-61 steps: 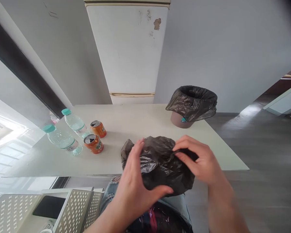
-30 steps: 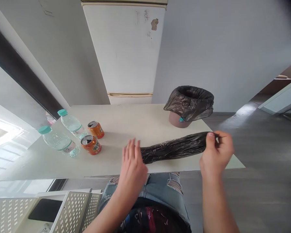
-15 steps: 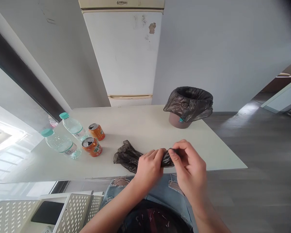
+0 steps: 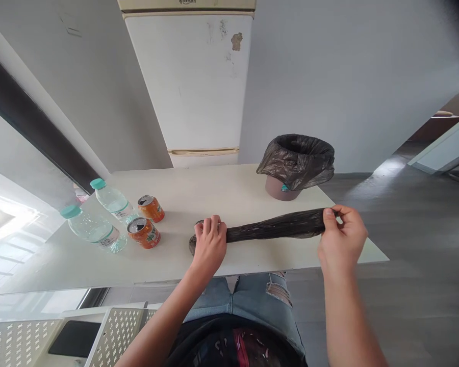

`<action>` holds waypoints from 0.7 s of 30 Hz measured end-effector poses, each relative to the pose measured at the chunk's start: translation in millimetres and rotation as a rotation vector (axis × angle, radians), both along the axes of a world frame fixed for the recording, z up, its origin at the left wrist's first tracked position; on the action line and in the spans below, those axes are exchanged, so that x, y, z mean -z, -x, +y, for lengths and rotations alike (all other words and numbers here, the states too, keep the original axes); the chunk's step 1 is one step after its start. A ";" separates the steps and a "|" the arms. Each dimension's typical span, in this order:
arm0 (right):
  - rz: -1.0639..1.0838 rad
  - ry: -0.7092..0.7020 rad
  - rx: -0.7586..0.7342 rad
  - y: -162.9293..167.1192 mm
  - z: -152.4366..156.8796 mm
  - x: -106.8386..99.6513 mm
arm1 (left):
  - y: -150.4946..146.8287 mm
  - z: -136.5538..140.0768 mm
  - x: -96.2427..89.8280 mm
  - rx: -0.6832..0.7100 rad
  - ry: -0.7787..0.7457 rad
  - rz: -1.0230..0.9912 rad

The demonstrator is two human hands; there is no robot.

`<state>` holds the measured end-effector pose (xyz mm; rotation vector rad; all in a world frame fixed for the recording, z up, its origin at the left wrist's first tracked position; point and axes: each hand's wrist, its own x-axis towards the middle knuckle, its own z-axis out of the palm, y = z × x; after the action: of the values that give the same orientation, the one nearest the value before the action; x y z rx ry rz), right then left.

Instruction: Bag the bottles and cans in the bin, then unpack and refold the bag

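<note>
A black plastic garbage bag (image 4: 273, 228) is stretched into a long gathered strip across the front of the white table (image 4: 199, 191). My left hand (image 4: 211, 244) is closed around the strip near its left end, and a crumpled bit of bag sticks out past the fingers. At the other end my right hand (image 4: 342, 237) pinches the bag between thumb and fingers, close to the table's right side. Behind the strip stands a small brown trash bin (image 4: 279, 189), lined with another black bag (image 4: 296, 163) folded over its rim.
On the left of the table stand two orange cans (image 4: 151, 208) and two clear bottles (image 4: 94, 230) with green caps. A white refrigerator (image 4: 199, 86) is behind the table. White perforated baskets (image 4: 117, 336) sit at lower left, with a dark flat object (image 4: 74, 338) beside them.
My hands have moved apart, the left one leftward and the right one to the right. Between them the bunched bag has been pulled out into a long strip.
</note>
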<state>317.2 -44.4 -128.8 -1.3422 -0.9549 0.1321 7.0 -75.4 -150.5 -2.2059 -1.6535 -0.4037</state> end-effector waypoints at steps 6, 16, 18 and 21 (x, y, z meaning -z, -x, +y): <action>0.070 0.063 0.125 -61.0 24.7 40.2 | 20.9 5.7 15.5 -0.042 0.088 0.023; 0.048 0.474 0.045 -98.4 47.6 98.1 | 40.6 13.9 24.0 -0.233 0.115 -0.249; 0.086 0.493 0.036 -96.0 47.3 99.2 | 29.1 15.8 19.7 -0.143 0.074 -0.327; 0.200 0.503 -0.021 -92.5 45.8 96.5 | -5.1 14.0 13.4 0.111 0.129 -0.361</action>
<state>409.7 1.4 -225.3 -1.7400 -0.7924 0.5411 12.1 -61.5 -163.9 -2.4400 -1.7797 -0.7854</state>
